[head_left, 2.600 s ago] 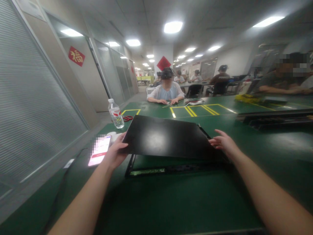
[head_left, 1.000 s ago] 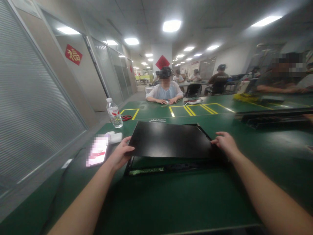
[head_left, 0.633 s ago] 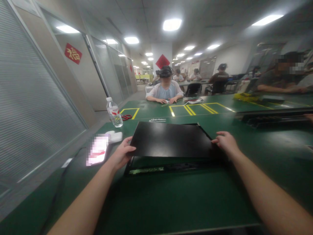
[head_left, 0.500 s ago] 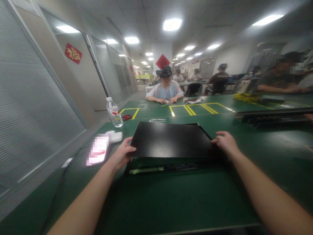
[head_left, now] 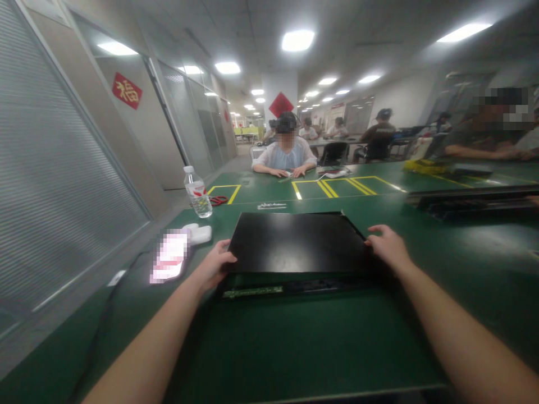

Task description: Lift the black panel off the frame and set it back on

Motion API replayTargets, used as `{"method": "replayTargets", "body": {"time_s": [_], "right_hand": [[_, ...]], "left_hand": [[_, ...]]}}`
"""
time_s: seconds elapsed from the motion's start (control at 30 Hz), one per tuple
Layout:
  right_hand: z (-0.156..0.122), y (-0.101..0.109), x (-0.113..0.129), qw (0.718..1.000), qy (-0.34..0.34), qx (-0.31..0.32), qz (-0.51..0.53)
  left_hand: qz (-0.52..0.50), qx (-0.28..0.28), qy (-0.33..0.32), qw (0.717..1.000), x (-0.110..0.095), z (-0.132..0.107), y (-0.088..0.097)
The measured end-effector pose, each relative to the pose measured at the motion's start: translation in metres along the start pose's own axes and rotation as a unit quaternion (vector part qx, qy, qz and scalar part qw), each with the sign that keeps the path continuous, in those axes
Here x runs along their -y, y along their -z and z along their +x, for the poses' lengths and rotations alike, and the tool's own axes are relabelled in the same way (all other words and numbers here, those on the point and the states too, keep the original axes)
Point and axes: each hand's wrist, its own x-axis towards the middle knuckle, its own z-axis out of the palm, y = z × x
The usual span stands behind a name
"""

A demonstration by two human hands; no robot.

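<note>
A glossy black screen panel (head_left: 295, 241) spans the space between my two hands over the green table. My left hand (head_left: 214, 265) grips its left edge, thumb on top and fingers underneath. At the right edge, my right hand (head_left: 387, 246) pinches the panel with thumb and finger; the other fingers are curled and partly hidden. Beneath the panel lies a thin black frame (head_left: 328, 286), mostly covered. Along its near side runs a strip of green circuit board (head_left: 252, 292). Whether the panel touches the frame at the back I cannot tell.
To the left are a water bottle (head_left: 197, 193), red-handled scissors (head_left: 219, 200), a lit phone (head_left: 170, 255), a white case (head_left: 200, 234) and a cable (head_left: 96, 325). More black frames (head_left: 471, 202) lie at right. A person (head_left: 286, 151) sits opposite.
The panel has come down slightly toward the frame, and its far left corner has shifted a little right. Both hands keep their hold.
</note>
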Motion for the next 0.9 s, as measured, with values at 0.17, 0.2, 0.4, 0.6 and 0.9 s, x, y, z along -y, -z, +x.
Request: {"method": "replayTargets", "body": {"time_s": [0.17, 0.2, 0.4, 0.6, 0.9], "right_hand": [[-0.003, 0.0, 0.001, 0.999, 0.024, 0.004, -0.038], [-0.004, 0.0, 0.002, 0.999, 0.026, 0.004, -0.043], [-0.009, 0.003, 0.006, 0.995, 0.045, 0.001, -0.084], [-0.008, 0.003, 0.005, 0.992, 0.064, -0.006, -0.107], [-0.005, 0.003, 0.002, 0.99, 0.08, -0.011, -0.112]], "left_hand": [[0.019, -0.032, 0.011, 0.999, 0.001, 0.0, -0.003], [0.021, -0.036, 0.012, 0.999, 0.001, 0.0, -0.003], [0.049, -0.044, -0.007, 0.998, 0.008, 0.005, -0.004], [0.064, -0.045, -0.022, 0.997, 0.015, 0.011, -0.001], [0.055, -0.049, -0.014, 0.997, 0.009, 0.004, -0.006]]}}
